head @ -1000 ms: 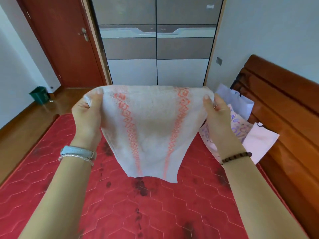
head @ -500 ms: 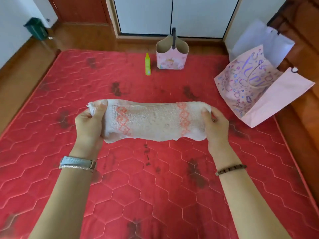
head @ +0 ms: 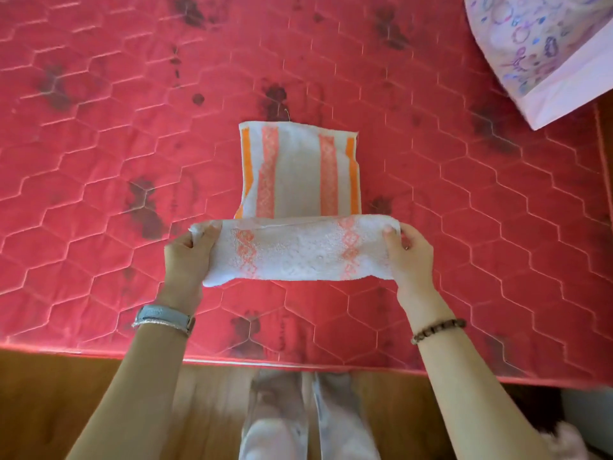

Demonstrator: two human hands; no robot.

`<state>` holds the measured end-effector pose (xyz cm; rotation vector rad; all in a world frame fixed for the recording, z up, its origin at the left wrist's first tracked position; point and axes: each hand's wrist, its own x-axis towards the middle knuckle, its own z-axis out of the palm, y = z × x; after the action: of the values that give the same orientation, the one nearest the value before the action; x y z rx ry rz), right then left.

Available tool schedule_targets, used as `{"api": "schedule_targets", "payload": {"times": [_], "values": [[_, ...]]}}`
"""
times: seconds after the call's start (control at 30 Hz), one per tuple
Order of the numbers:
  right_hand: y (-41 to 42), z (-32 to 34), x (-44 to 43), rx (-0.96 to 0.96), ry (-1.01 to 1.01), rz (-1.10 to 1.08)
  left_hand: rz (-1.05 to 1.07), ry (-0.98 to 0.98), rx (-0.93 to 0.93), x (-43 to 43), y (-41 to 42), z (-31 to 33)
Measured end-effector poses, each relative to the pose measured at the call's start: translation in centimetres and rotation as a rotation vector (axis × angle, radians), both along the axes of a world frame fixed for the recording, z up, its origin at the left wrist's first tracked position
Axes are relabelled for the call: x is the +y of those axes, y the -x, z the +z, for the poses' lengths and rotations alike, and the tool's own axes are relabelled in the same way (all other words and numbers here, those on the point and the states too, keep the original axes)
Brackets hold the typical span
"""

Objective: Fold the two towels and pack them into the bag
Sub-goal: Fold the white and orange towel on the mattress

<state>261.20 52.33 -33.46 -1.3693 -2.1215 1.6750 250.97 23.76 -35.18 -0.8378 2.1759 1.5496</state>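
I hold a white towel with pink diamond bands [head: 295, 250], folded into a long strip, just above the red mattress [head: 99, 154]. My left hand [head: 185, 257] grips its left end and my right hand [head: 409, 254] grips its right end. Just beyond it lies a second towel [head: 298, 171], folded flat, white with orange and pink stripes; the held strip covers its near edge. The pink printed bag [head: 537, 44] lies at the top right corner, partly out of frame.
The mattress's near edge [head: 298, 360] runs across the lower frame, with wooden floor [head: 66, 400] below it. My legs [head: 308, 419] stand against that edge. Dark stains dot the quilted surface.
The view tilted down from the wardrobe to the mattress. The towel went from hanging spread out to a folded strip, lowered close to me over the near edge of the striped towel.
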Motion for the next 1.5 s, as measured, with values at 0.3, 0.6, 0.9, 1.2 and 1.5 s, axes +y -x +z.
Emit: {"api": "schedule_targets", "payload": {"times": [0.3, 0.6, 0.9, 1.2, 1.5], "values": [[-3.0, -9.3, 0.6, -0.146, 0.041, 0.055, -0.034, 0.036, -0.143, 0.5, -2.4, -10.0], [1.9, -13.5, 2.5, -0.128, -0.01, 0.132, -0.038, 0.024, -0.018, 2.4, 2.2, -13.9], [3.9, -18.3, 3.2, -0.223, -0.032, 0.076, -0.073, 0.085, -0.002, 2.8, 4.2, -17.3], [2.4, -19.1, 3.3, -0.351, 0.054, 0.041, -0.177, 0.176, -0.035, 1.3, 3.8, -18.8], [-2.1, -19.1, 1.4, -0.318, 0.05, 0.021, -0.277, 0.258, -0.143, -0.7, -1.9, -18.6]]}}
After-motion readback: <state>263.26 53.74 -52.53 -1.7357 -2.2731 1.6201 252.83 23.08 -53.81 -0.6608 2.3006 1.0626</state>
